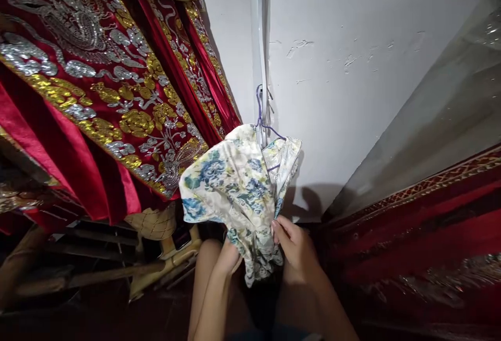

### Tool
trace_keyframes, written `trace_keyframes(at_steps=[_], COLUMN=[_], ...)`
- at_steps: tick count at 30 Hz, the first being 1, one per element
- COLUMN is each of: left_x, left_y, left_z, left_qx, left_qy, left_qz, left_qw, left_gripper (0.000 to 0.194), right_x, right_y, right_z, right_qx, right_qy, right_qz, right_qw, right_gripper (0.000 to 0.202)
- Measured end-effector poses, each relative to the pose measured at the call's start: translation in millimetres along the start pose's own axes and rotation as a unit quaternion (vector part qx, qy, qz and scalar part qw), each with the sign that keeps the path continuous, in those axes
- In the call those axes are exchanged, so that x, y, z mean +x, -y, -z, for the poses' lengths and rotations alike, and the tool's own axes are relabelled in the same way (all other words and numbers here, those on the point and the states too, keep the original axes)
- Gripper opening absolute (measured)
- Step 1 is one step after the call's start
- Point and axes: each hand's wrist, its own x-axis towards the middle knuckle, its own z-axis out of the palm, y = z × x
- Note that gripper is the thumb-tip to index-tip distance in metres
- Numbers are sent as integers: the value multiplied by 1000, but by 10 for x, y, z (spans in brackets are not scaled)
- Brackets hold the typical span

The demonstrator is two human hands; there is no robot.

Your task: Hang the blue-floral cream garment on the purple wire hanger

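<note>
A white blouse with blue, green and yellow flowers hangs in front of me on a purple hanger. The hanger's hook is up against a pale upright strip on the wall. Gathered cloth at the blouse's lower left is in my left hand, whose fingers are mostly hidden by the fabric. My right hand pinches the blouse's right front edge between thumb and fingers, below the open neckline. The bottom of the blouse hangs bunched between both hands, above my knees.
Red cloth with gold and silver sequins drapes down on the left. Under it stand a bamboo-like frame and a woven basket-like piece. A chipped white wall is ahead, with dark red fabric at right.
</note>
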Motion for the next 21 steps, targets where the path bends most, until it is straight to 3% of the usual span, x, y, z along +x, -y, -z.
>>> trace_keyframes(at_steps=[2,4,6,8,10,12,15,17,21], left_x=[10,27,23,-6,-36,-42,5,43,58], left_y=[96,169,223,263,284,279,231,193,159], left_z=[44,71,61,-1,-111,-236,-367,-387,-337], left_qx=[-25,-18,10,61,142,225,249,223,242], left_qy=[-81,-211,-348,-397,-342,-246,-132,-90,-47], left_qz=[-43,-119,-223,-343,-438,-464,-425,-396,-342], left_qw=[995,970,910,849,819,821,860,886,907], left_gripper=[28,23,20,20,23,28,17,8,18], right_x=[38,46,29,0,-28,-39,14,131,574], right_y=[-29,-70,-105,-117,-96,-47,48,118,363], right_z=[27,47,60,61,53,40,54,117,380], right_qx=[1,15,27,28,11,-26,-102,-160,-264], right_qy=[5,-7,-30,-32,-2,39,102,132,106], right_qz=[10,3,-11,-17,-11,3,49,95,194], right_qw=[1000,1000,999,999,1000,999,988,974,939], right_gripper=[43,44,44,42,39,38,34,32,28])
